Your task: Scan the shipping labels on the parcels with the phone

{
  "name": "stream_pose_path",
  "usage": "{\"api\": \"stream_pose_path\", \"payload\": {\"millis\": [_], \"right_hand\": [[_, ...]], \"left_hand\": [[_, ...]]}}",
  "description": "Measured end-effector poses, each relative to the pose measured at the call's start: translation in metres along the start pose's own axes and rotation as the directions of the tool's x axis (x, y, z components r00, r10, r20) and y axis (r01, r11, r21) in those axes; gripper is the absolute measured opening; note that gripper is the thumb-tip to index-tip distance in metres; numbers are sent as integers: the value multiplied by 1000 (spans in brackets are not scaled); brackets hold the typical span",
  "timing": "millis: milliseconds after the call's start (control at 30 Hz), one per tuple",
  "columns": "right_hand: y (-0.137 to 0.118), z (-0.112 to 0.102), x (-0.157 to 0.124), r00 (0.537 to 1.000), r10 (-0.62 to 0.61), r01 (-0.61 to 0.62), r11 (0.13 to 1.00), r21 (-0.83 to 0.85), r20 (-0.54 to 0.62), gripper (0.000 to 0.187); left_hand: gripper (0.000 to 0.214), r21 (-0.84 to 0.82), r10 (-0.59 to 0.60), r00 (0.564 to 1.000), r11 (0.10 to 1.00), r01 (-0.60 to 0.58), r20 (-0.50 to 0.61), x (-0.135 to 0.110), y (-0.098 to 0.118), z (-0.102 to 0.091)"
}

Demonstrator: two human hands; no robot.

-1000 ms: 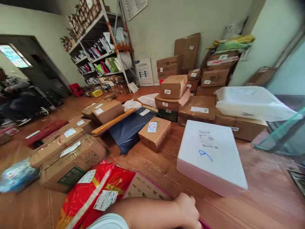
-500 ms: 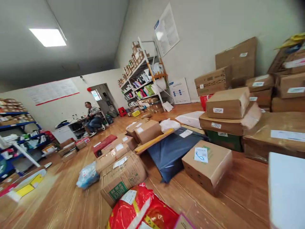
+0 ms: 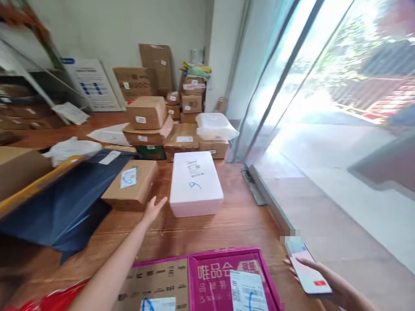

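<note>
My left hand [image 3: 155, 210] reaches forward over the wooden floor, fingers apart, with nothing in it. It is just left of a white foam box [image 3: 196, 181] that bears a blue handwritten mark, and close to a brown cardboard box [image 3: 132, 185] with a marked label. Whether a fingertip touches either box I cannot tell. At the lower right my right hand [image 3: 319, 276] holds a smartphone [image 3: 309, 270] with its lit screen facing up. Below, in front of me, lie a magenta box [image 3: 215, 283] and a brown carton [image 3: 158, 280], both labelled.
A dark blue plastic parcel [image 3: 74, 203] lies at left. Stacked cartons [image 3: 147, 113] stand by the back wall, with a white wrapped package [image 3: 215, 126] on one. To the right, a glass door [image 3: 259, 95] and its floor track [image 3: 272, 211] border a bright outdoor area. Red plastic [image 3: 48, 300] shows at lower left.
My view has swung right, from the shelves and seated person to the foam box and glass door. Both my hands have come into view, the right one holding a smartphone.
</note>
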State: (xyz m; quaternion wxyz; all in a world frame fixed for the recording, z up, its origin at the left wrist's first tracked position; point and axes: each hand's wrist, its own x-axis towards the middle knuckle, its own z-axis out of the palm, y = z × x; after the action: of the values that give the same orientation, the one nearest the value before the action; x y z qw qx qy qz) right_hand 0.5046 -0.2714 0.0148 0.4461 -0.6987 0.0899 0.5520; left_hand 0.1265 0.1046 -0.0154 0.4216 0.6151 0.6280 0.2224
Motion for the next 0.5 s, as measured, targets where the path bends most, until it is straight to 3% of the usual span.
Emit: {"api": "stream_pose_path", "payload": {"millis": [100,300,400,500], "right_hand": [[8,-1,3,999,-39,37,996,75,24,12],[30,-4,0,993,-107,111,991,75,-58,23],[23,-8,0,988,-139,143,988,60,-65,24],[6,-7,2,989,-144,144,989,17,-17,30]], "left_hand": [[70,-200,-81,992,975,100,97,19,14,15],[60,-436,-69,947,876,208,314,13,35,27],[76,-469,-35,930,856,217,367,6,40,29],[75,-498,20,927,847,184,375,-12,54,37]]}}
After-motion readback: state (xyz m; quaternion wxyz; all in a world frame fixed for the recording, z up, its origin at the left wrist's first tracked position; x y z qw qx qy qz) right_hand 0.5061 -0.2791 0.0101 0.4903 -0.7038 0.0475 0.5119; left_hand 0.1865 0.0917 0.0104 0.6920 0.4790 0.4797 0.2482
